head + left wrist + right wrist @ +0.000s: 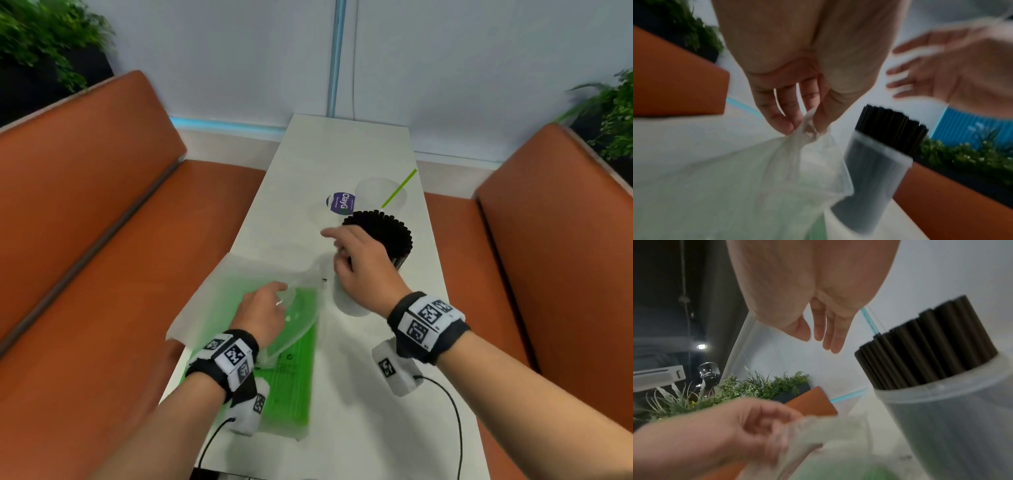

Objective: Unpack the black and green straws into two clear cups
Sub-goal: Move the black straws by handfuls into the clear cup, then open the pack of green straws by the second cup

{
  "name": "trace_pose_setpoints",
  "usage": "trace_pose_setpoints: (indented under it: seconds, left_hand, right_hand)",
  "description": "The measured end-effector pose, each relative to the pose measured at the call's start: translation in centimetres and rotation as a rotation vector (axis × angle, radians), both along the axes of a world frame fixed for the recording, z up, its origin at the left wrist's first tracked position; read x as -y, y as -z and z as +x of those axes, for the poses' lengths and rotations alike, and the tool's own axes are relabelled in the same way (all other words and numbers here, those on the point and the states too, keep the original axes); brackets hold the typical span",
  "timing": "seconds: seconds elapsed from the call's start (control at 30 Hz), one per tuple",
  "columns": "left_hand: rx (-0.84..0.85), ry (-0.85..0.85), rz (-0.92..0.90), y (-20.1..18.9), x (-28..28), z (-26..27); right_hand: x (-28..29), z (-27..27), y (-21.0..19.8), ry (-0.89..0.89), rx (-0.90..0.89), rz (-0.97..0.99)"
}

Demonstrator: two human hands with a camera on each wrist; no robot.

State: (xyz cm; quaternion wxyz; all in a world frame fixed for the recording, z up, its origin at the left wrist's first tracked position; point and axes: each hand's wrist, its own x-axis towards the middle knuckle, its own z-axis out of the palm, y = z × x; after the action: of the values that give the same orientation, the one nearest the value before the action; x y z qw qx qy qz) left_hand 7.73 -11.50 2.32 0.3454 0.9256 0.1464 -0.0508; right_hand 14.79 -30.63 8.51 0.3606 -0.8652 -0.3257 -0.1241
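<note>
Green straws (291, 377) lie in a clear plastic bag (212, 298) on the white table (342, 147), near its front left. My left hand (270, 301) pinches the bag's bunched top (805, 129) between thumb and fingers. A clear cup (869, 178) packed with black straws (383, 233) stands upright just right of the bag. My right hand (349, 253) hovers beside that cup, its fingers (824, 337) loose and holding nothing. Farther back, a second clear cup (376, 195) holds one green straw (399, 188).
A round purple-labelled item (340, 202) sits next to the far cup. Orange bench seats (85, 222) flank the narrow table on both sides. Plants (41, 37) stand behind the benches, and a wall closes the far end.
</note>
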Motion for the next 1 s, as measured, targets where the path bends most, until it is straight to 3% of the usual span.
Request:
trace_pose_setpoints:
  seconds: [0.13,0.23,0.33,0.47,0.67,0.73,0.87,0.93,1.0]
  left_hand:
    - [0.206,0.063,-0.018,-6.4,-3.1,-0.5]
    - [0.31,0.077,-0.024,-11.0,-5.8,-0.7]
    - [0.402,0.142,-0.086,-13.9,-7.8,-1.0]
    - [0.531,0.065,-0.023,-14.9,-9.3,-1.4]
    - [0.733,-0.164,0.164,-14.9,-10.7,-1.7]
    - [0.745,-0.201,0.068,-15.0,-11.2,-1.5]
    - [0.537,-0.145,-0.707,-14.3,-11.3,-1.8]
    - [0.447,-0.035,-0.751,-13.5,-9.9,-1.8]
    - [0.449,0.098,-0.581,-12.5,-7.6,-1.7]
  right_hand:
    - [-0.3,-1.9,1.5,0.08,-0.281,0.151]
    - [-1.1,-1.6,1.2,0.156,-0.392,0.305]
    - [-2.3,-0.9,-0.3,0.106,-0.453,0.382]
    - [-3.1,0.2,-3.0,-0.001,-0.365,0.302]
    - [-2.7,0.9,-5.0,0.08,-0.246,0.368]
    - [-2.7,1.1,-5.0,0.149,-0.285,0.515]
    - [-1.4,2.0,-5.4,0.327,-0.337,0.669]
    - [-0.7,2.1,-5.6,0.378,-0.354,0.691]
    - [0.5,2.0,-5.8,0.398,-0.373,0.743]
